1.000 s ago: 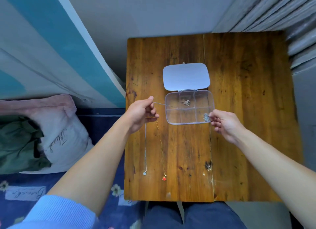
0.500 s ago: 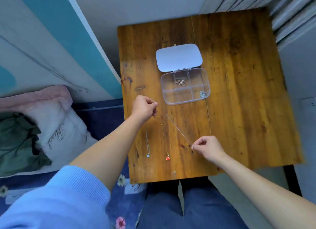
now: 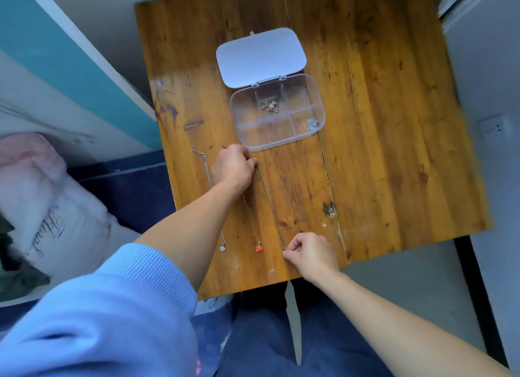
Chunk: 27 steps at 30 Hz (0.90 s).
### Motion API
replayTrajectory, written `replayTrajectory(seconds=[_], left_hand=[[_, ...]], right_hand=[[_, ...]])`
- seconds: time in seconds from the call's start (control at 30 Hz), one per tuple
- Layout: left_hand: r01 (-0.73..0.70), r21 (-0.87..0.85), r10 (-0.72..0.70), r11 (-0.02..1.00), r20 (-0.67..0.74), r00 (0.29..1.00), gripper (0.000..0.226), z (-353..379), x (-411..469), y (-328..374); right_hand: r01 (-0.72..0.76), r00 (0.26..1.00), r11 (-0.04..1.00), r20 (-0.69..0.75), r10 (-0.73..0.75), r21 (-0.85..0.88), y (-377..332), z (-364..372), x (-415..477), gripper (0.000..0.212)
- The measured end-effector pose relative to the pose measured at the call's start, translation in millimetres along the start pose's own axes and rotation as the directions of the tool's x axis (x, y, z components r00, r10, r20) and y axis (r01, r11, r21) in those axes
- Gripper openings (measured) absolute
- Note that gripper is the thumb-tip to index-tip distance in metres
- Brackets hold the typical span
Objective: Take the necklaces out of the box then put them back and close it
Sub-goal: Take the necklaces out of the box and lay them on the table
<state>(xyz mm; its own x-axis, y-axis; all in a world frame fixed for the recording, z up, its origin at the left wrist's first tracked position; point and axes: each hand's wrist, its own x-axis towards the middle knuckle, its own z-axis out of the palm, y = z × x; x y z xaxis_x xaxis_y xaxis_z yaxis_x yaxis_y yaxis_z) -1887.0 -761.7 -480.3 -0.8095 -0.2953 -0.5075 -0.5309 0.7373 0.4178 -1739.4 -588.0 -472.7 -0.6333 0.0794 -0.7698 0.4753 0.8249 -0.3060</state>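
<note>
A clear plastic box with several compartments lies open on the wooden table, its lid folded back. Two bunched necklaces remain inside: one in a back compartment, one at the front right. My left hand pinches the top end of a thin silver chain; my right hand pinches its lower end near the table's front edge. The chain runs straight between them. A silver necklace and a gold necklace with a red pendant lie stretched out to the left.
A dark knot marks the wood right of the chains. A white pillow and dark blue bedding lie left of the table. My legs in dark trousers sit under the front edge. A grey wall stands to the right.
I drew the thin chain out of the box and down to the table front. My right hand went from the box's front right corner to the front edge; the left lowered beside the red-pendant necklace.
</note>
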Motion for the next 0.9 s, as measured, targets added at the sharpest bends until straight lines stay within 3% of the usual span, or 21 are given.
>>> replayTrajectory(seconds=[0.3, 0.4, 0.57, 0.77, 0.9], left_hand=[[0.0, 0.029, 0.001, 1.0, -0.042, 0.999, 0.024, -12.6, -5.2, 3.6], [0.029, -0.059, -0.033, 0.998, -0.055, 0.998, 0.015, -24.3, -9.4, 6.8], [0.108, -0.284, -0.113, 0.953, -0.002, 0.994, 0.023, -35.9, -7.5, 14.0], [0.215, -0.482, -0.227, 0.849, 0.034, 0.973, 0.016, -30.7, 5.1, 20.7], [0.249, -0.512, -0.273, 0.822, 0.029, 0.962, 0.014, -27.1, 6.4, 23.3]], right_hand=[[0.081, 0.997, 0.992, 0.017, -0.08, -0.097, 1.1, -36.1, 7.1, 0.029], [0.119, 0.991, 0.992, -0.062, -0.122, -0.052, -12.0, -74.9, 19.0, 0.023], [0.243, 0.945, 0.969, -0.211, -0.249, -0.054, -65.5, -140.2, 58.6, 0.017], [0.393, 0.861, 0.879, -0.226, -0.455, -0.27, -142.8, -169.1, 129.0, 0.013], [0.41, 0.779, 0.709, -0.184, -0.599, -0.574, -170.6, -167.7, 162.5, 0.022]])
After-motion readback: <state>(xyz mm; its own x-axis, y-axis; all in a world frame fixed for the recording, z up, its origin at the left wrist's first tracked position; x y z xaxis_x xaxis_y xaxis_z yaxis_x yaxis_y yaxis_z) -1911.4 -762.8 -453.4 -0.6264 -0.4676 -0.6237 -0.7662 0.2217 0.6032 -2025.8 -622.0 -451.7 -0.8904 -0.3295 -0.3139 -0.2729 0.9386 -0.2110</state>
